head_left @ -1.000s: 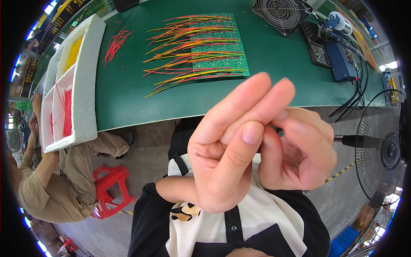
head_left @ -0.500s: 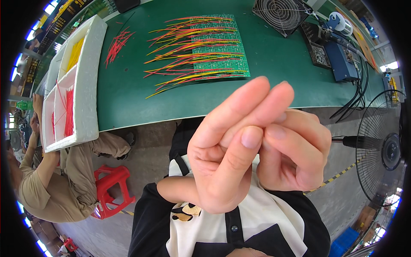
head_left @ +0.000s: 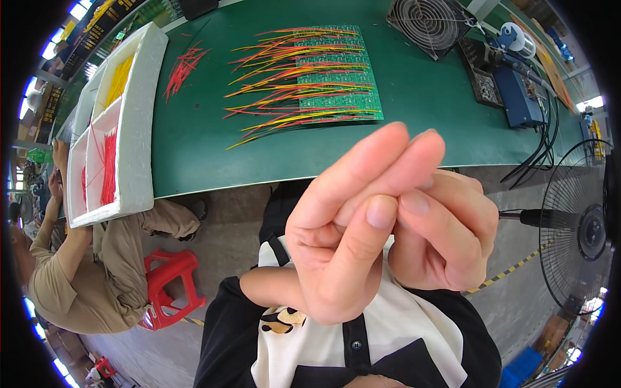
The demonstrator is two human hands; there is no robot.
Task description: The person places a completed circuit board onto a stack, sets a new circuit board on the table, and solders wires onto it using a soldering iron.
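Note:
Close in front of me, both hands are raised above the near edge of the bench, fingertips touching. My left hand [head_left: 346, 226] pinches thumb against fingers; whatever is between them, if anything, does not show. Against it, my right hand [head_left: 449, 229] is curled with its thumb and fingers pressed together, and its contents are hidden too. Beyond them on the bench lies a green circuit board panel [head_left: 339, 97] with rows of red and yellow wires [head_left: 265, 90] lying across it and sticking out to the left.
A white foam box [head_left: 139, 129] with red and yellow wires stands at the left of the green bench [head_left: 213, 149]. Loose red wires [head_left: 184, 68] lie beside it. A small fan [head_left: 430, 26], blue soldering unit [head_left: 517, 97] and cables are at right. A person sits left.
The bench and everything on it sit slightly further right and lower in the picture, as the view has shifted a little. Both hands keep nearly the same pose, fingertips together.

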